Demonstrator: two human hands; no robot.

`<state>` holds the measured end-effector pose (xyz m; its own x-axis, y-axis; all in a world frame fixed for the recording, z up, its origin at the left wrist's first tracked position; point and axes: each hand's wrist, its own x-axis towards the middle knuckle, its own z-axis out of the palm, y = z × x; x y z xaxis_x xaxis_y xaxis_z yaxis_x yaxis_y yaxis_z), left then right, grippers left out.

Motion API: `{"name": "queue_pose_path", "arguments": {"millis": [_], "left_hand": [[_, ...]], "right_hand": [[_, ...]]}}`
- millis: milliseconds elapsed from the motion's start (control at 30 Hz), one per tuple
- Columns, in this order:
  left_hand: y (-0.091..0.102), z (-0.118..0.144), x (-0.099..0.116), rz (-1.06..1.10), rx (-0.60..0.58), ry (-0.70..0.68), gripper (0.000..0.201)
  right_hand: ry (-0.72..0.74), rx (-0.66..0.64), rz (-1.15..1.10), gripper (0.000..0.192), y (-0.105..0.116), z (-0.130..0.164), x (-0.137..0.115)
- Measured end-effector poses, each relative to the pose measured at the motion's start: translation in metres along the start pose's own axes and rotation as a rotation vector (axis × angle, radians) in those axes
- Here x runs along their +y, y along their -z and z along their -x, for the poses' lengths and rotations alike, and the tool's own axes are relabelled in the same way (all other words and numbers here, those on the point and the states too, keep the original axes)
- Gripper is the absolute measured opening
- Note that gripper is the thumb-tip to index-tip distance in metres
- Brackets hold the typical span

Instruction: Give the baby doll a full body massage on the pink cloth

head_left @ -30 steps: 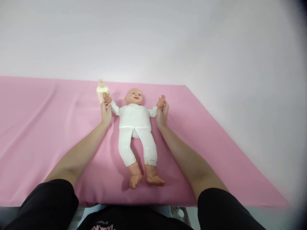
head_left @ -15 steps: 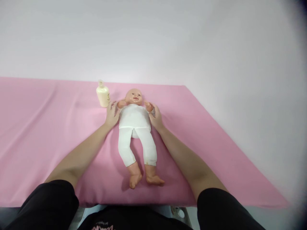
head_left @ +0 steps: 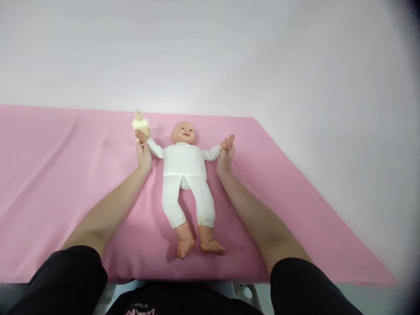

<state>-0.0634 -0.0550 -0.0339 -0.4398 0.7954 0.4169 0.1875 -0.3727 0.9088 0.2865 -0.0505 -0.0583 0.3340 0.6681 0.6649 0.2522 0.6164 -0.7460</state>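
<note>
A baby doll [head_left: 184, 159] in a white top and trousers lies on its back, feet toward me, both arms stretched out to the sides. My left hand [head_left: 143, 158] is closed around the doll's arm at the left, near the wrist. On the other side, my right hand [head_left: 225, 159] grips the doll's other arm by the wrist. The doll's two hands stick out beyond my fingers. Just behind the doll's left-side hand stands a pale yellow bottle [head_left: 139, 122] with a pump top, partly covered by that hand.
A pink cloth [head_left: 82, 183] covers the table, with some creases on the left. A white wall [head_left: 197, 52] rises behind the table's far edge. My lap is below the near edge.
Both my hands have moved outward, drawing the doll's arms from beside its head out to the sides. The doll's body and the bottle have stayed in place.
</note>
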Motion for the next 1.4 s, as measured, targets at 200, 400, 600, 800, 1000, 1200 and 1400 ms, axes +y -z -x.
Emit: {"name": "queue_pose_path", "arguments": {"millis": [200,400,600,800,1000,1200,1400], "left_hand": [[-0.006,0.014,0.013,-0.376,-0.377,-0.493,0.053],[-0.011,0.023,0.022,-0.504,-0.56,-0.555,0.048],[-0.007,0.016,0.016,-0.128,-0.273,-0.347,0.057],[-0.004,0.005,0.012,0.182,0.01,0.13,0.027],[-0.003,0.001,0.008,0.204,0.039,0.188,0.025],[-0.004,0.008,0.008,-0.171,-0.188,-0.283,0.055],[-0.011,0.026,0.026,-0.541,-0.52,-0.596,0.047]], "right_hand": [[0.087,-0.302,0.12,0.053,-0.016,0.015,-0.047],[0.225,-0.464,0.261,0.049,-0.019,0.018,-0.055],[-0.006,-0.223,0.047,0.057,-0.016,0.015,-0.046],[-0.229,0.096,-0.136,0.058,-0.008,0.0,-0.017],[-0.324,0.18,-0.169,0.06,-0.004,-0.002,-0.011],[0.005,-0.166,-0.01,0.056,-0.013,0.011,-0.046],[0.266,-0.478,0.226,0.043,-0.017,0.02,-0.057]]}}
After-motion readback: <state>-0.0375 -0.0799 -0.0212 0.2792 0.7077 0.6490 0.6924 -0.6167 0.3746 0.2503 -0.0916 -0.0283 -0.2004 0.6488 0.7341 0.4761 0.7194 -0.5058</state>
